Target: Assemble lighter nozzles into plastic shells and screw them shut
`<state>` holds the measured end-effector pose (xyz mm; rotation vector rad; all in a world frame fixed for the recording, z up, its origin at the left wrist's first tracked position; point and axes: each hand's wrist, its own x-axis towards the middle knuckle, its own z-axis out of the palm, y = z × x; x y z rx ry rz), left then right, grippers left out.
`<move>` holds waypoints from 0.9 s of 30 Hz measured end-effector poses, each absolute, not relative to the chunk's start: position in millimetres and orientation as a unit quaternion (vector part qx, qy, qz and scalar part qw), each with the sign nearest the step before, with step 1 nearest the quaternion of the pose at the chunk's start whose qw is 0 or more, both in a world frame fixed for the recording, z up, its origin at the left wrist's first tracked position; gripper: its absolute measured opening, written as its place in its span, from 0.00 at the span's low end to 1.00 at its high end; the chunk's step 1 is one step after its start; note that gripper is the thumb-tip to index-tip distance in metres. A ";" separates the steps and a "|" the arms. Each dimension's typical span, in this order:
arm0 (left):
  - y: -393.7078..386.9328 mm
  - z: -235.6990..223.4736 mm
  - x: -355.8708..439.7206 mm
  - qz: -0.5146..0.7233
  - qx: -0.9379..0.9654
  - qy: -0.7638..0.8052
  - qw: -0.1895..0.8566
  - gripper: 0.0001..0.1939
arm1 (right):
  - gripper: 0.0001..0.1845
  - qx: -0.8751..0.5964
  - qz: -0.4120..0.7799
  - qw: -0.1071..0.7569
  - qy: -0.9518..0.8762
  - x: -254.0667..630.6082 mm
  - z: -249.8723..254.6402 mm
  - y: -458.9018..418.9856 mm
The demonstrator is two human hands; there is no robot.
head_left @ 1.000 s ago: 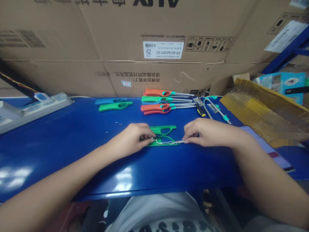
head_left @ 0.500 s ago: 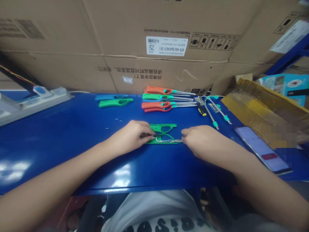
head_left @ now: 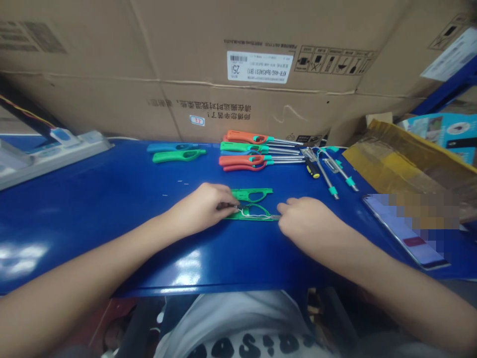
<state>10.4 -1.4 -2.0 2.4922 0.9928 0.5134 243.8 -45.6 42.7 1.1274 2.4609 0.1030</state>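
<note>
A green lighter shell half [head_left: 244,217] lies on the blue table, its hollow side up, with a white wire [head_left: 257,216] running along it. My left hand [head_left: 208,205] is closed in a pinch at the shell's left end; a small dark part shows by the fingertips, its kind unclear. My right hand [head_left: 303,219] is closed around a thin metal tube [head_left: 275,217] at the shell's right end, and most of the tube is hidden by the fingers. Just behind lies a second green shell half [head_left: 246,194], touched by neither hand.
Several orange, green and red lighters [head_left: 242,161] lie behind, near a yellow-black screwdriver [head_left: 312,169] and loose metal tubes [head_left: 331,184]. Two handle shells [head_left: 179,155] are at back left, beside a power strip [head_left: 74,154]. A phone [head_left: 406,233] and an open carton [head_left: 395,169] occupy the right.
My right hand has shifted slightly left, towards the shell, with the metal tube. The left hand keeps its pinch in nearly the same place. The view has tilted a little.
</note>
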 end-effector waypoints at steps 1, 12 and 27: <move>-1.3 -2.0 10.5 0.184 0.894 0.355 0.204 0.07 | 0.12 0.411 0.035 0.210 0.887 242.4 42.0 -45.9; -2.8 0.4 10.4 0.179 0.894 0.362 0.192 0.07 | 0.11 0.406 -0.110 -0.027 0.907 266.5 38.7 -35.4; -5.2 1.9 10.3 0.192 0.891 0.356 0.206 0.07 | 0.05 0.382 -0.165 -0.127 0.901 247.8 1.6 -22.8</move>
